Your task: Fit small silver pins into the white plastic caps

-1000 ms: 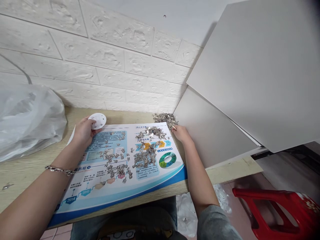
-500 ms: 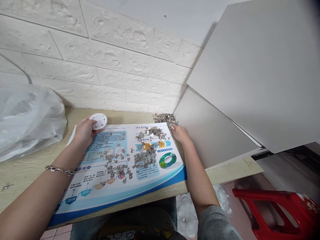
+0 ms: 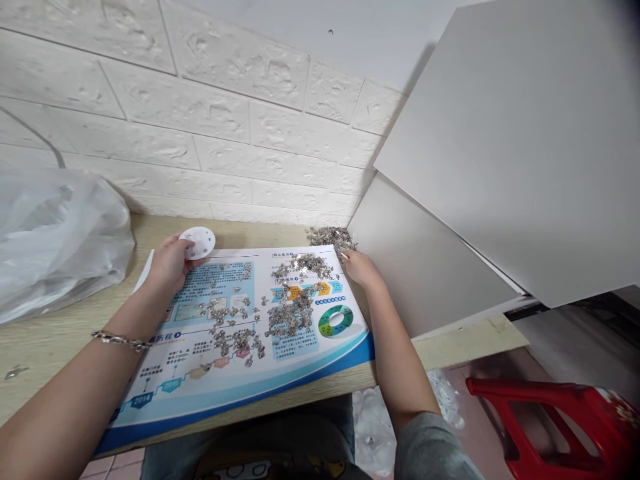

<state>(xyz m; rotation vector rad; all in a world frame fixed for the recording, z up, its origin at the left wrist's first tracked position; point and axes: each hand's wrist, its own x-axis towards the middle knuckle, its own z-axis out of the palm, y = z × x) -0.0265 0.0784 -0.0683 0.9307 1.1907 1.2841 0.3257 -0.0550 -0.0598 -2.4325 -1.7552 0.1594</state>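
Note:
A round white disc point(image 3: 201, 243) with several small marks or pieces on its face is held by my left hand point(image 3: 171, 263), thumb on top, over the back left of a printed sheet point(image 3: 200, 400). My right hand point(image 3: 359, 267) is closed at the sheet's back right corner, its fingertips pinching a small pale thing I cannot make out. Just behind those fingers lies a heap of small metal pieces point(image 3: 331, 237). More small metal pieces point(image 3: 293, 313) are scattered in clusters over the sheet.
A translucent plastic bag point(image 3: 60, 233) stands on the wooden table point(image 3: 50, 340) at the left. White brick-patterned wall point(image 3: 215, 120) rises behind. Large grey panels point(image 3: 510, 147) lean at the right. A red stool point(image 3: 555, 407) and plastic bags point(image 3: 373, 427) are below the table.

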